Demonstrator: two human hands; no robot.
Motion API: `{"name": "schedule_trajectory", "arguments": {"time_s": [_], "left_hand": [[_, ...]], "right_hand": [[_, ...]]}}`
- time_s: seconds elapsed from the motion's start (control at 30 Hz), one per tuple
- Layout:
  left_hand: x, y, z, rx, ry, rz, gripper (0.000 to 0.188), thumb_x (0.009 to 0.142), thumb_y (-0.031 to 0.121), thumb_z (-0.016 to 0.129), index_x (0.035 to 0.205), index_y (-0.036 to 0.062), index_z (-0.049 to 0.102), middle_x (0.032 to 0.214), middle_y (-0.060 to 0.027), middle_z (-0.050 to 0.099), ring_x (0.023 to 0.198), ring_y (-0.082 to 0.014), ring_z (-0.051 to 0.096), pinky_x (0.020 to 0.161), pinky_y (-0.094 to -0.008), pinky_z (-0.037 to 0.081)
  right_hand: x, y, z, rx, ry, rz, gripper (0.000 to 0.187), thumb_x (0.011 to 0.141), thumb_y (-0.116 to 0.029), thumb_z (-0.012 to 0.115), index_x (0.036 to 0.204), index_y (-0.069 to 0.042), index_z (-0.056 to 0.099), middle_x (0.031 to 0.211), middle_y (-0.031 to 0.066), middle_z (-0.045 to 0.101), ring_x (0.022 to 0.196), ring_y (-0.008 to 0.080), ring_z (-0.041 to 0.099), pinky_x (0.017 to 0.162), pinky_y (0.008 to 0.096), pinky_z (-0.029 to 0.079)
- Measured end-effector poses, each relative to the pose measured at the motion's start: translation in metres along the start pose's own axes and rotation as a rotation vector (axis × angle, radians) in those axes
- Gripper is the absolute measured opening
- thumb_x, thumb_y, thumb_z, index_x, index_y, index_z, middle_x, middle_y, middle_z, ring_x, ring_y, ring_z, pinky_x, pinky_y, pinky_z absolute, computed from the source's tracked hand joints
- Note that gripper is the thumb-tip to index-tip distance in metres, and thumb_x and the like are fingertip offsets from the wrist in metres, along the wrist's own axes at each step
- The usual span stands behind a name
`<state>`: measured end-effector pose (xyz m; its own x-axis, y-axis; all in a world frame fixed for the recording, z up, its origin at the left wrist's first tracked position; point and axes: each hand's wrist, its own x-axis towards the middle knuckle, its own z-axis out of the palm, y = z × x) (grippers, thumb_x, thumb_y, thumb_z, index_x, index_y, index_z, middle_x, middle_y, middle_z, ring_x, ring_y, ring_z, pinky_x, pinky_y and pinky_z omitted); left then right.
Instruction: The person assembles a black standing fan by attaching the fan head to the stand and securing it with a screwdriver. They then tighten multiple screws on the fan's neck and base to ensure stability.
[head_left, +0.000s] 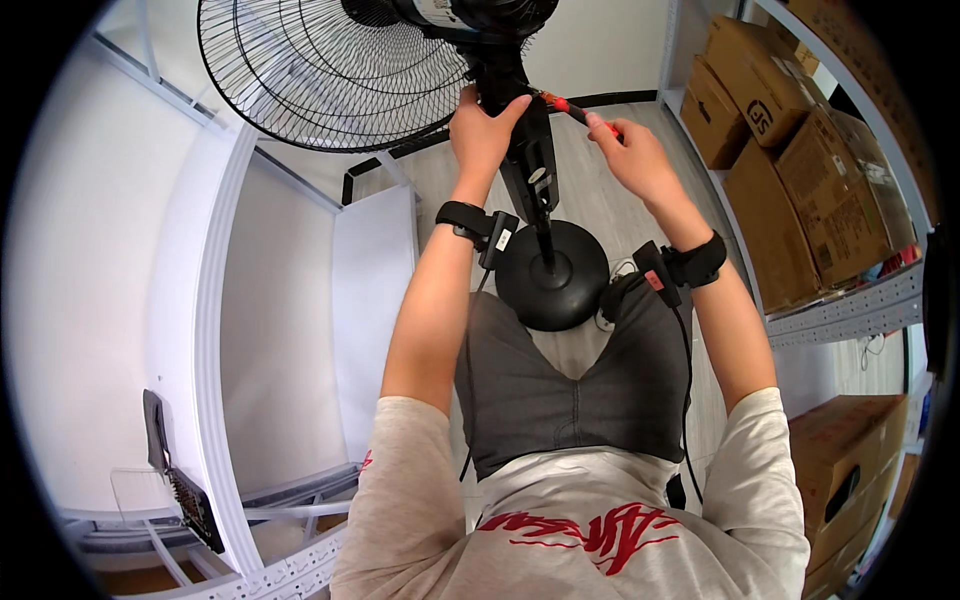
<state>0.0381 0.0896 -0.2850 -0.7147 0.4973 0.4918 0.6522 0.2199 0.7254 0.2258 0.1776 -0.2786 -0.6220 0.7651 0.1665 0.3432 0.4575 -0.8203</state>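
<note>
A black standing fan (528, 165) rises in front of me, its wire-caged head tipped to the upper left. My left hand (483, 135) wraps round its column just under the motor housing, thumb stretched across the front and the other fingers mostly hidden behind. In my right hand (635, 160) is a screwdriver (575, 112) with a red and black handle, held between thumb and fingers. Its front end points left at the column, close to my left thumb, beside something orange too small to make out. Below, the round black fan base (552, 275) sits on the floor between my legs.
Cardboard boxes (765, 120) fill a metal shelf on the right, and another box (845, 470) stands lower down. White panels and a metal frame (215, 350) line the left side. Cables hang from the black bands (692, 264) on my wrists.
</note>
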Motion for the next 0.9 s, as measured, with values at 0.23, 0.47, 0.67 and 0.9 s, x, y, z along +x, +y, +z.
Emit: {"name": "schedule_trajectory", "arguments": {"time_s": [0.23, 0.47, 0.67, 0.9], "left_hand": [[0.001, -0.007, -0.002, -0.064, 0.003, -0.014, 0.062, 0.07, 0.039, 0.079, 0.11, -0.0031, 0.059, 0.088, -0.019, 0.069, 0.082, -0.0331, 0.068, 0.074, -0.0386, 0.052], [0.001, -0.002, 0.0, -0.014, -0.011, -0.048, 0.061, 0.07, 0.039, 0.079, 0.109, -0.0028, 0.059, 0.09, -0.0199, 0.069, 0.084, -0.0339, 0.068, 0.075, -0.0395, 0.052], [0.004, -0.016, 0.004, -0.056, 0.037, 0.029, 0.062, 0.07, 0.04, 0.079, 0.11, -0.0024, 0.059, 0.09, -0.0189, 0.069, 0.084, -0.0344, 0.067, 0.074, -0.0398, 0.052], [0.001, -0.01, 0.002, -0.044, 0.02, 0.007, 0.062, 0.07, 0.041, 0.079, 0.11, -0.0022, 0.059, 0.089, -0.0181, 0.069, 0.083, -0.0333, 0.068, 0.073, -0.0393, 0.052]], "right_hand": [[0.004, -0.011, -0.02, 0.178, -0.409, 0.163, 0.057, 0.094, -0.056, 0.046, 0.09, -0.001, 0.062, 0.06, -0.0063, 0.037, 0.055, 0.01, 0.034, 0.052, 0.0268, 0.033], [0.004, -0.005, -0.017, -0.11, -0.202, -0.019, 0.051, 0.092, -0.052, 0.053, 0.078, -0.003, 0.058, 0.054, 0.0032, 0.047, 0.048, 0.021, 0.047, 0.044, 0.0323, 0.034], [-0.014, -0.005, 0.005, -0.643, 0.301, -0.466, 0.046, 0.09, -0.048, 0.056, 0.08, -0.003, 0.059, 0.062, 0.014, 0.059, 0.06, 0.0307, 0.061, 0.049, 0.0372, 0.042], [0.001, 0.001, -0.009, 0.608, -0.356, 0.254, 0.045, 0.094, -0.049, 0.054, 0.079, -0.007, 0.052, 0.057, -0.0042, 0.042, 0.045, 0.0079, 0.037, 0.041, 0.0262, 0.03]]}}
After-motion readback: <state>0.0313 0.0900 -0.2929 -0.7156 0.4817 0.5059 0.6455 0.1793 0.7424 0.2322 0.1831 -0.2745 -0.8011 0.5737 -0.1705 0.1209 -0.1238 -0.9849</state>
